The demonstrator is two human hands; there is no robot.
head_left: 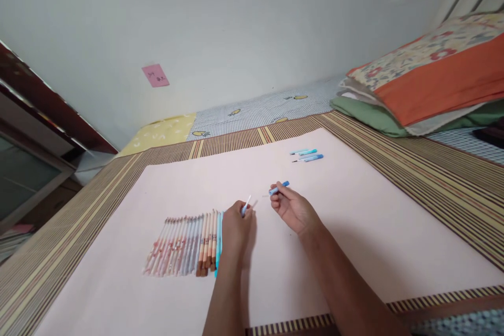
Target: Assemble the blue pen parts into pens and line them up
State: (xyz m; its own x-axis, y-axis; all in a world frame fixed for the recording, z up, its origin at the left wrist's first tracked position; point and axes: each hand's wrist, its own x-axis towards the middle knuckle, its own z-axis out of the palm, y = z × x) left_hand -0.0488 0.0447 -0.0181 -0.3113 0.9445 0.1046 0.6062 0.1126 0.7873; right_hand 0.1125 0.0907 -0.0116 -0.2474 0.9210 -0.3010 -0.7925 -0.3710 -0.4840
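Observation:
My left hand (pixel 236 223) is closed on a slim pen part (pixel 246 206), white at the tip and blue lower down. To its right, my right hand (pixel 292 209) pinches a short blue pen piece (pixel 280 188), perhaps a cap or barrel; I cannot tell which. A gap separates the two pieces. Beside my left hand lies a row of several pens (pixel 173 247), pale pink and grey, then peach-and-brown pens (pixel 207 244) and turquoise ones (pixel 218 241) partly hidden by the hand. Farther back rest teal pen parts (pixel 307 152) and blue pen parts (pixel 311 158).
A pale pink sheet (pixel 165 189) covers much of a striped mat (pixel 354 131). Folded bedding (pixel 441 79) in orange, floral and green is stacked at the right. Behind the mat stands a white wall (pixel 236 26) with a pink note (pixel 155 75) on it.

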